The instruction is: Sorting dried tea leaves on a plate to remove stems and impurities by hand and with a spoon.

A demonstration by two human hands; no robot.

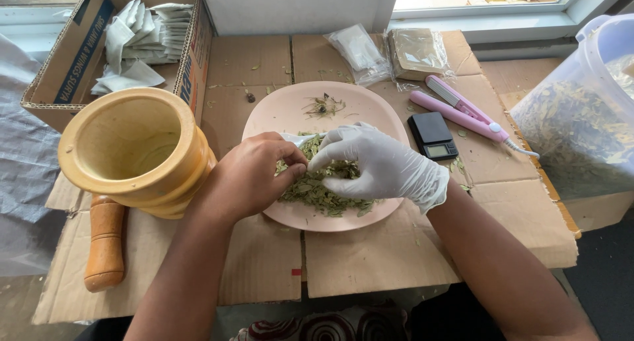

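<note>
Cardboard sheets [370, 258] on floor, window sill [462, 25]

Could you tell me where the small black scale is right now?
The black scale lies on the cardboard, right of the pink plate, beside the pink sealer.

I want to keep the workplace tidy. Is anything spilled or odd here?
Yes, slightly. Dried leaf bits lie scattered on the cardboard beside the pink plate, off the main pile. Also, only the right hand wears a glove; the left hand is bare.
</note>
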